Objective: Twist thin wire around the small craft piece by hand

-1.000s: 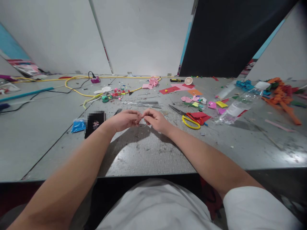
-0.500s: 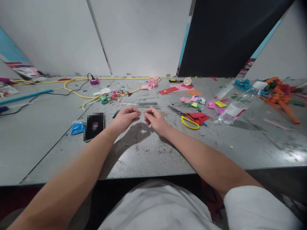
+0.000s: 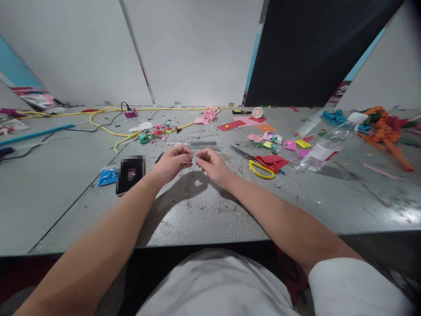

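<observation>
Head view: a thin wire (image 3: 194, 156), barely visible, spans pinched fingertips of left hand (image 3: 173, 161) and right hand (image 3: 213, 163), held above the grey table (image 3: 204, 210). Beyond the fingers lie metal wires (image 3: 194, 144); right, yellow-handled scissors (image 3: 259, 166).

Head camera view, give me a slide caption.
Left hand and right hand pinch something tiny above a cluttered table, scissors nearby.

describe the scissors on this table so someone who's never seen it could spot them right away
Start at the grey table and find the person's right hand near its middle. Just right of that hand lie the scissors, blades pointing back left. Their yellow loop handle, beside red paper, sets them apart from the surrounding scraps.
</observation>
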Tool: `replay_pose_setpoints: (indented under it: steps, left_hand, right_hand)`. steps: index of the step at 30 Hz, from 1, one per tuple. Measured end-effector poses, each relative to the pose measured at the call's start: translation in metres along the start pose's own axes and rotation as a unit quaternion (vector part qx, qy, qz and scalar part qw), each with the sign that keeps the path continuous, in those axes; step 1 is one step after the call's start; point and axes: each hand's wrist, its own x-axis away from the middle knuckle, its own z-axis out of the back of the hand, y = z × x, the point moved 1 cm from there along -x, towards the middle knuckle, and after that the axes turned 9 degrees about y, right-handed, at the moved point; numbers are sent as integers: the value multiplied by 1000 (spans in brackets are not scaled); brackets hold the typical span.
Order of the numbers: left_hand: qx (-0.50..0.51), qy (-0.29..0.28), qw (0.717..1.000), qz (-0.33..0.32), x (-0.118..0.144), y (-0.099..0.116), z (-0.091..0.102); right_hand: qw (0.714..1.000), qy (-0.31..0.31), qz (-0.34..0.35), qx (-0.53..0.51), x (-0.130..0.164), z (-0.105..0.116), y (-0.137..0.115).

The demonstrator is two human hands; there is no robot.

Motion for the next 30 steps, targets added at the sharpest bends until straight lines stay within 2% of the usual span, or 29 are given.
replay_pose_setpoints:
  steps: [5,9,13,18,25,30]
  left_hand:
    - [-16,-30,999,21,0,1,1]
    - [-37,-31,998,46,-1,3,4]
    - [-64,-37,995,59,1,8,7]
    - [-36,-50,996,66,4,8,4]
    - [-11,-8,998,64,-1,0,3]
    - [-53,15,998,21,-1,0,2]
  right_hand:
    - [999,5,8,37,-1,3,1]
    - [999,16,17,46,-4,6,3]
    - [999,22,15,30,-6,7,4]
    - [999,32,-1,-9,-8,7,5]
    - [999,35,6,-15,-10,7,7]
    - [999,45,8,6,-8,7,7]
